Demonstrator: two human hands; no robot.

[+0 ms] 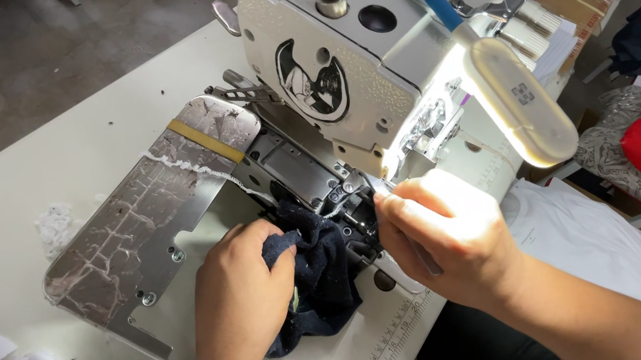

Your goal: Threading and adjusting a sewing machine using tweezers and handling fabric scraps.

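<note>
Left hand (240,293) grips dark navy fabric (322,279) at the sewing machine (346,71) foot; right hand (444,242) pinches near the needle, contents unclear; alignment step, apparently

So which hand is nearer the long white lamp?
Right. The right hand sits just below the long white lamp; the left hand is farther left, on the dark blue cloth.

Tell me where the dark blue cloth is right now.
In the head view, the dark blue cloth lies low in the middle, bunched on the white table at the sewing machine's needle area, under the left hand and left of the right hand.
</note>
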